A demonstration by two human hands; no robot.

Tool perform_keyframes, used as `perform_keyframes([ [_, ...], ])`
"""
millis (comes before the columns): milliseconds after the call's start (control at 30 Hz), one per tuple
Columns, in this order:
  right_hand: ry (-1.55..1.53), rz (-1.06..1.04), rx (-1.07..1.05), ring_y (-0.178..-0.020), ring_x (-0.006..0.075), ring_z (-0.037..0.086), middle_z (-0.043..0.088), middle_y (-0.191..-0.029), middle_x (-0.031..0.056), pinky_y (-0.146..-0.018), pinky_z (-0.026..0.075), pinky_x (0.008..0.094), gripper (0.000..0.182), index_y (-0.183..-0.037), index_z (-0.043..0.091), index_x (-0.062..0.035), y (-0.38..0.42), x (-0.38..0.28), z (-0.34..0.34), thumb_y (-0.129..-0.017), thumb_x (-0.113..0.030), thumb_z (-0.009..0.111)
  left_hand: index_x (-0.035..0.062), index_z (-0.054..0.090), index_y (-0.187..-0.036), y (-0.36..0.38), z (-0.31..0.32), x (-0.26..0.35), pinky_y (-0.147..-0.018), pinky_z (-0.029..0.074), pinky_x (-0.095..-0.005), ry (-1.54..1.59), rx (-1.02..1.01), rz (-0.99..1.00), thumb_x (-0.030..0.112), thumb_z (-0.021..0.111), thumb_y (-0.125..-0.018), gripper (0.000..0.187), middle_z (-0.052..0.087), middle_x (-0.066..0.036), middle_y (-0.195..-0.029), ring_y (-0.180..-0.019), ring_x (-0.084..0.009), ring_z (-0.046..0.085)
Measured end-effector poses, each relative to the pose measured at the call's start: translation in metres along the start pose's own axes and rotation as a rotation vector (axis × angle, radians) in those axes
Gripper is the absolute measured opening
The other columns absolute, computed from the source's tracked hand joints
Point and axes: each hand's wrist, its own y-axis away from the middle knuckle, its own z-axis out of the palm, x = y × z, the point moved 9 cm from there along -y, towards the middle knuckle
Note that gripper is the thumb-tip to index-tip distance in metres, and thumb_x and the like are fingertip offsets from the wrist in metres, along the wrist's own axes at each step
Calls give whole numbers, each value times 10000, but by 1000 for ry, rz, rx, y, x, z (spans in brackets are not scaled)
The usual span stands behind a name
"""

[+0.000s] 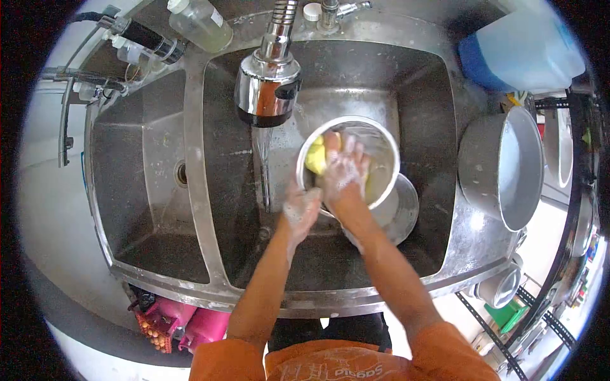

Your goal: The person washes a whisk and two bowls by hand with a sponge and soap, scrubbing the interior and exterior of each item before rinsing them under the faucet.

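A round metal pot is tilted in the large sink basin, its mouth facing me. My left hand, wet with suds, grips the pot's near-left rim. My right hand is inside the pot, covered in white foam and pressing a yellow sponge against the inner wall. Part of the sponge is hidden under the fingers, and motion blurs both hands. Below and right of the pot, a second metal vessel lies partly covered on the basin floor. Water runs from the chrome faucet left of the pot.
A smaller basin with a drain adjoins on the left. At the back left stands a clear bottle. On the right counter are a large metal pot and a blue-and-white jug. Pink containers sit below the sink edge.
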Motion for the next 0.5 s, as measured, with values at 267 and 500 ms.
perform_keyframes([
  [267, 3, -820, -626, -1267, 346, 398, 433, -1331, 215, -1079, 310, 441, 501, -1300, 442, -35, 4, -26, 26, -867, -267, 541, 33, 374, -1355, -25, -28, 39, -899, 440, -281, -288, -209, 16, -76, 467, -671, 699, 527, -109, -1193, -1004, -199, 545],
  [500, -880, -458, -487, -1137, 312, 517, 574, -1148, 149, -979, 423, 383, 428, -1242, 511, -90, -43, 26, 43, -831, -166, 600, 31, 409, -1325, -49, -24, 51, -879, 439, -300, -320, -122, -92, -13, 533, -761, 580, 575, -123, -1092, -951, -176, 533],
])
